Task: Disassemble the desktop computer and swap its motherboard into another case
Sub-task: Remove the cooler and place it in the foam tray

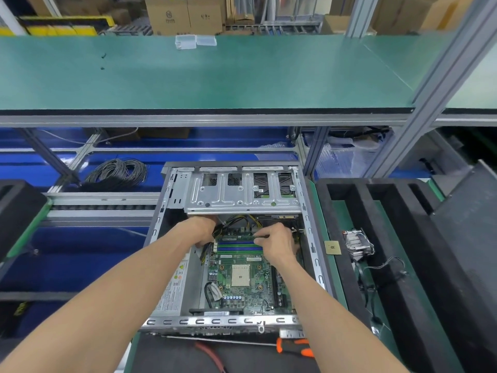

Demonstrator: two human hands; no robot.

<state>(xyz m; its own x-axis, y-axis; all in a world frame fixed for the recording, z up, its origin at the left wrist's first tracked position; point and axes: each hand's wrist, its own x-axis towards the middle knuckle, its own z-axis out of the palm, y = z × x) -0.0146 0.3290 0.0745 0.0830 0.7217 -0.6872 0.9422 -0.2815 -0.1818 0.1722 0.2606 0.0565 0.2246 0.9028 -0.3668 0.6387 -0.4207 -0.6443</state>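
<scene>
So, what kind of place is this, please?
Probably a factory or repair assembly line: a long green workbench on aluminium framing, stacked cardboard boxes behind, and an opened computer case being worked on.

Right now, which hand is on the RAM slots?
The right hand: its fingertips sit at the far edge of the blue and green RAM slots. The left hand is off to their left, among the yellow and black cables.

Your arms reach forward toward twelve o'clock; left hand curls at eleven, right hand pinches at one.
</scene>
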